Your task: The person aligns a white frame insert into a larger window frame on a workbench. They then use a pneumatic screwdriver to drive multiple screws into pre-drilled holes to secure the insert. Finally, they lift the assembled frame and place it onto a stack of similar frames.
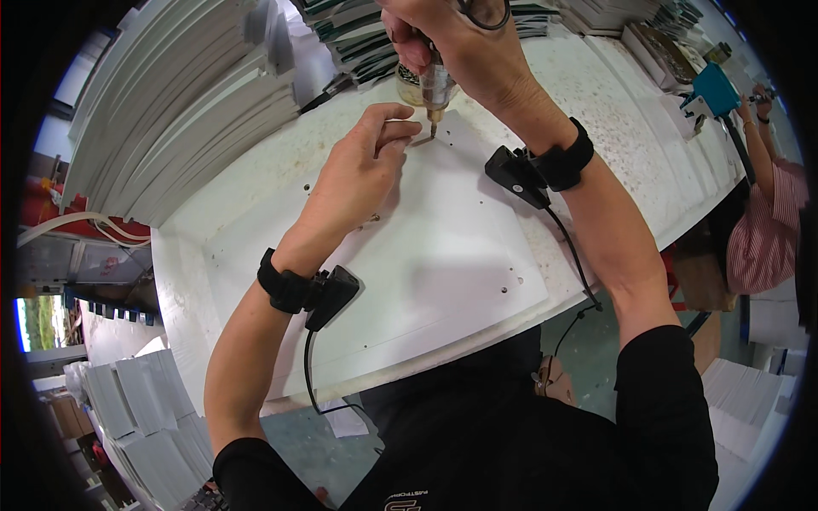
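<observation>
A large white panel (443,255) with several small holes lies flat on the white worktable (596,111). My right hand (460,43) grips a metal power screwdriver (435,85) held upright, its tip touching the panel near the far edge. My left hand (362,166) rests on the panel just left of the tip, with thumb and forefinger pinched at a small screw (419,129) beside the bit. Both wrists wear black bands with small black devices and cables.
Tall stacks of white panels (187,94) stand at the left, more stacks at the far edge (358,43) and lower left (145,409). A small jar (409,85) sits behind the screwdriver. Another person in a striped shirt (767,221) works at the right by a blue tool (714,89).
</observation>
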`<state>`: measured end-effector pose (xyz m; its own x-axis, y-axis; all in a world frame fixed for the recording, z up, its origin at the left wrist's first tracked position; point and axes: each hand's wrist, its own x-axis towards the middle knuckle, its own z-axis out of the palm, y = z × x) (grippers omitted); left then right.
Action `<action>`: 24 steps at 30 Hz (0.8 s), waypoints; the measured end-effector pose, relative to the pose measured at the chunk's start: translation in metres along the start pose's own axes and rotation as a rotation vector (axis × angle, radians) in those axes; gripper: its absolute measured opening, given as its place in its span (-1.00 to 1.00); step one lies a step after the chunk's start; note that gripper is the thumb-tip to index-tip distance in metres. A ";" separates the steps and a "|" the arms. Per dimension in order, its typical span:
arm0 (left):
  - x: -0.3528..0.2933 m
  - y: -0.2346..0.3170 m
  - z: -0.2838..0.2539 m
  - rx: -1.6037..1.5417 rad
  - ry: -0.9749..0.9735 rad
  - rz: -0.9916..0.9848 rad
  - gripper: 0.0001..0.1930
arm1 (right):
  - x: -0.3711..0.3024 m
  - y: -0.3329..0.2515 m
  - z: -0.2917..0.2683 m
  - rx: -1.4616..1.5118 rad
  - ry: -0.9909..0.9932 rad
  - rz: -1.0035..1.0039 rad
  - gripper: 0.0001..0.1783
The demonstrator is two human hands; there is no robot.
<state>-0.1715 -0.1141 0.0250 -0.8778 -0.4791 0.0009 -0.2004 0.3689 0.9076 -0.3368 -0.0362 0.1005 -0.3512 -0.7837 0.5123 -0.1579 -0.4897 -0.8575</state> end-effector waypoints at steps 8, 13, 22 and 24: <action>-0.042 0.007 -0.029 0.232 0.081 -0.024 -0.73 | -0.001 0.009 0.007 0.041 -0.170 -0.054 -0.74; -0.076 0.009 -0.032 0.531 0.160 0.073 -0.81 | -0.010 -0.026 0.008 0.058 -0.040 -0.145 -0.77; -0.085 0.004 -0.029 0.724 0.067 0.249 -0.87 | -0.024 -0.034 -0.002 0.212 -0.048 -0.209 -0.72; -0.083 0.008 -0.031 0.784 0.028 0.279 -0.87 | -0.024 -0.034 -0.003 0.244 -0.061 -0.208 -0.72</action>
<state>-0.0872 -0.0960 0.0454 -0.9311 -0.3037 0.2020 -0.2313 0.9199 0.3167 -0.3255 0.0003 0.1169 -0.2773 -0.6753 0.6835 0.0077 -0.7129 -0.7012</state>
